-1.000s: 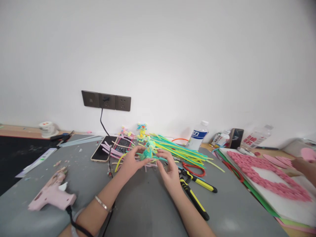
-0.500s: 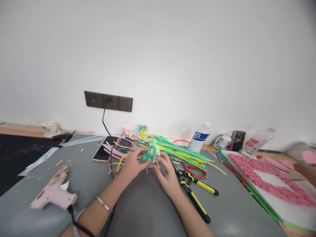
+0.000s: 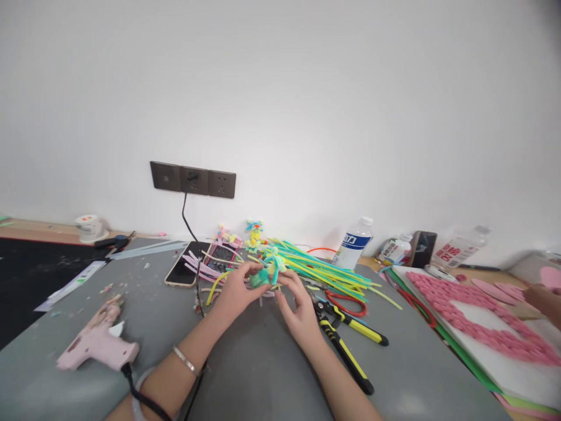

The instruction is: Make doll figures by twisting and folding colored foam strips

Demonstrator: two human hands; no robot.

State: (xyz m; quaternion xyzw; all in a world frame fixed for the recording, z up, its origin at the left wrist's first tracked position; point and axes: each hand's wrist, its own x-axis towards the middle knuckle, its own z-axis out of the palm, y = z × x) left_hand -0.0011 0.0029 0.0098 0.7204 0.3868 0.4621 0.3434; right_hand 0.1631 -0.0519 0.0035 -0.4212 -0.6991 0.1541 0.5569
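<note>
A small teal and yellow pipe-cleaner figure (image 3: 275, 264) is held up between my two hands, just above the grey table. My left hand (image 3: 236, 286) pinches its teal lower part between thumb and fingers. From the other side, my right hand (image 3: 298, 301) curls its fingertips against the figure, with the thumb a little lower. Behind the hands lies a loose bundle of teal and yellow pipe cleaners (image 3: 328, 272). Lilac pipe cleaners (image 3: 199, 268) are to the left. A finished-looking pipe-cleaner figure (image 3: 255, 235) stands by the wall, with a pink one (image 3: 225, 235) beside it.
Yellow-and-black pliers (image 3: 346, 354) lie right of my right hand. A pink glue gun (image 3: 99, 345) rests at left, its cord under my left forearm. Phone (image 3: 182, 272), bottle (image 3: 353, 245) and pink braided piece (image 3: 482, 321) surround the work. Another person's hand (image 3: 543, 301) shows far right.
The teal and yellow figure has turned slightly in my fingers, and my right thumb has shifted a little. Both hands otherwise stay in about the same place.
</note>
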